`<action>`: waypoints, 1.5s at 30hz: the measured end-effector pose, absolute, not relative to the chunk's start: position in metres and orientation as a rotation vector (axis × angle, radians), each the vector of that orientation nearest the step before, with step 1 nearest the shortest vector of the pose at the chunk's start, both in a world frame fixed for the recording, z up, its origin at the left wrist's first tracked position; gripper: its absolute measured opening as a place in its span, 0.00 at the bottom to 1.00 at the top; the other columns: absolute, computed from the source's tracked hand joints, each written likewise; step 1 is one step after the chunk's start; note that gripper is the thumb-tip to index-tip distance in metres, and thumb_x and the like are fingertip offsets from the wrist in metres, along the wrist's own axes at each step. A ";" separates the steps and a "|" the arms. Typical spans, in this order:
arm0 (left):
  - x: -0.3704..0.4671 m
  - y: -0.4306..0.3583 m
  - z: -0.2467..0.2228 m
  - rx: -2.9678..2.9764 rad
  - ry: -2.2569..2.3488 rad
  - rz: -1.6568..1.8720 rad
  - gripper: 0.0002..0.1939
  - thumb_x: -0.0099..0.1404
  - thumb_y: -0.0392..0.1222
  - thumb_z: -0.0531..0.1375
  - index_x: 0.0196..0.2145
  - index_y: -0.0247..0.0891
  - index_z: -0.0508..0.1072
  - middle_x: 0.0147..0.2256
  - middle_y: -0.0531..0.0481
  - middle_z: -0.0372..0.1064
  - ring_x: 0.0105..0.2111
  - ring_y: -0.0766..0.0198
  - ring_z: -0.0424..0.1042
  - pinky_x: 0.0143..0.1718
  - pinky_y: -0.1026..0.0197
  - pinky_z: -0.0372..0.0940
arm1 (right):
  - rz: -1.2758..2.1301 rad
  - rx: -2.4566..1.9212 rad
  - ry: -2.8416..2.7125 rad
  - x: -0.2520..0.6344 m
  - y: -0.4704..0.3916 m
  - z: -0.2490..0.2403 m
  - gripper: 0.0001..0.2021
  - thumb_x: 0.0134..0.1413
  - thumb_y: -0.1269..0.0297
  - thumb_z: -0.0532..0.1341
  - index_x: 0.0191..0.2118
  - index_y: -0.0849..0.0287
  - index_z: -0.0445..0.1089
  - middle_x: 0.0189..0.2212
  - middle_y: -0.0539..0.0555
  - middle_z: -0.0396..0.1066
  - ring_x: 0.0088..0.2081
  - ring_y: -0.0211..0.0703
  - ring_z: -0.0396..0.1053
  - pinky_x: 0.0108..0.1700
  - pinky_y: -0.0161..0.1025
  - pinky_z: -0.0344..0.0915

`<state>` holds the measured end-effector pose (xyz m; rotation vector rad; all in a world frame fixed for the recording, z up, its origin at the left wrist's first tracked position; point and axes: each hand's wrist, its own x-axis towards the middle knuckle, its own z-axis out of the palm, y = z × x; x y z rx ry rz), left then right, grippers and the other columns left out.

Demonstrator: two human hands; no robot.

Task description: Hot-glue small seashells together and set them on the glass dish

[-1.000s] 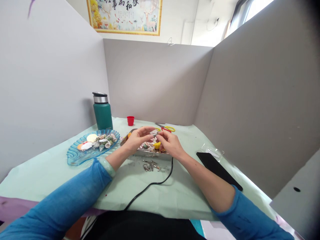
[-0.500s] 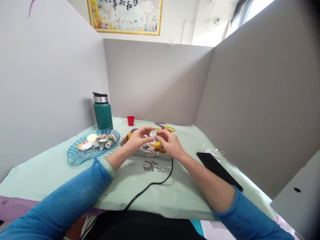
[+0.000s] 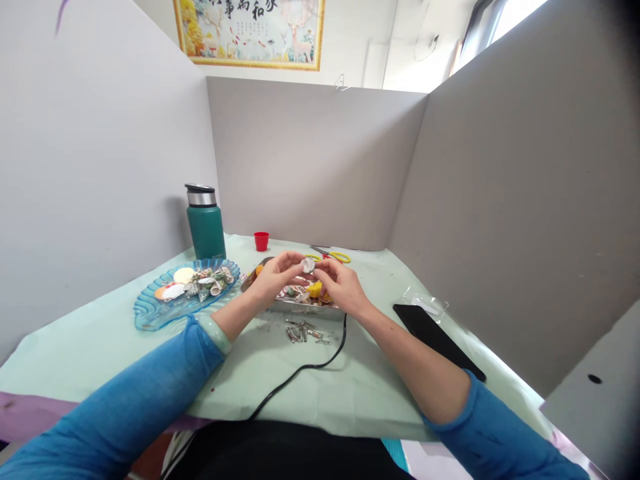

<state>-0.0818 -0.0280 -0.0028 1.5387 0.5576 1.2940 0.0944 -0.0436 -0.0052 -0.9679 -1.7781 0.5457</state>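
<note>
Between my fingertips is a small whitish shell [image 3: 308, 265], held up over a metal tray [image 3: 305, 309]. My left hand [image 3: 276, 277] pinches it from the left side. From the right, my right hand [image 3: 341, 285] grips its edge with thumb and fingers. Beneath my hands the tray holds small mixed pieces, among them a yellow piece [image 3: 315, 290]; my hands cover part of the contents. Just in front of the tray lies a loose pile of small metal clips [image 3: 306, 331].
A blue shell-shaped plate [image 3: 150, 319] with several shells stands left, before a green bottle [image 3: 206, 230]. Farther back are a red cup [image 3: 261, 241] and yellow-handled scissors [image 3: 340, 257]. A black cable [image 3: 295, 373] crosses the front; a black flat object [image 3: 435, 340] lies right. Grey panels enclose the table.
The shell has been turned slightly and raised a little between my fingers. Both hands stay in nearly the same place over the tray.
</note>
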 end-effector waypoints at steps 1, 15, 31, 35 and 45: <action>-0.082 -0.027 -0.003 1.525 0.568 1.299 0.16 0.56 0.45 0.65 0.38 0.35 0.68 0.38 0.47 0.71 0.33 0.62 0.74 0.38 0.54 0.71 | 0.548 -0.966 -1.779 0.094 -0.044 -0.005 0.12 0.56 0.56 0.56 0.40 0.58 0.69 0.33 0.52 0.73 0.24 0.35 0.67 0.29 0.34 0.65; -0.083 -0.029 -0.002 1.511 0.645 1.216 0.16 0.54 0.46 0.67 0.34 0.34 0.67 0.28 0.50 0.71 0.27 0.65 0.74 0.31 0.61 0.70 | 0.667 -0.912 -1.857 0.094 -0.048 -0.004 0.12 0.56 0.56 0.56 0.42 0.57 0.68 0.32 0.52 0.72 0.23 0.36 0.68 0.26 0.34 0.65; -0.085 -0.029 -0.002 1.563 0.657 1.218 0.16 0.55 0.47 0.66 0.35 0.34 0.68 0.27 0.52 0.70 0.24 0.68 0.72 0.29 0.63 0.68 | 1.101 -0.800 -1.770 0.095 -0.044 -0.002 0.13 0.60 0.56 0.52 0.41 0.60 0.65 0.36 0.54 0.70 0.22 0.32 0.68 0.19 0.28 0.63; -0.083 -0.030 0.000 1.552 0.671 1.221 0.17 0.55 0.46 0.66 0.36 0.33 0.68 0.26 0.53 0.69 0.22 0.69 0.70 0.28 0.63 0.67 | 1.085 -0.803 -1.788 0.095 -0.043 -0.002 0.14 0.60 0.54 0.52 0.39 0.60 0.65 0.36 0.54 0.70 0.22 0.31 0.68 0.19 0.28 0.62; -0.089 -0.035 0.006 1.543 0.434 1.136 0.18 0.57 0.54 0.63 0.35 0.34 0.70 0.23 0.51 0.69 0.21 0.66 0.70 0.27 0.62 0.65 | 0.806 -0.711 -1.825 0.094 -0.065 0.009 0.13 0.57 0.55 0.58 0.42 0.59 0.66 0.28 0.49 0.68 0.23 0.34 0.68 0.25 0.32 0.63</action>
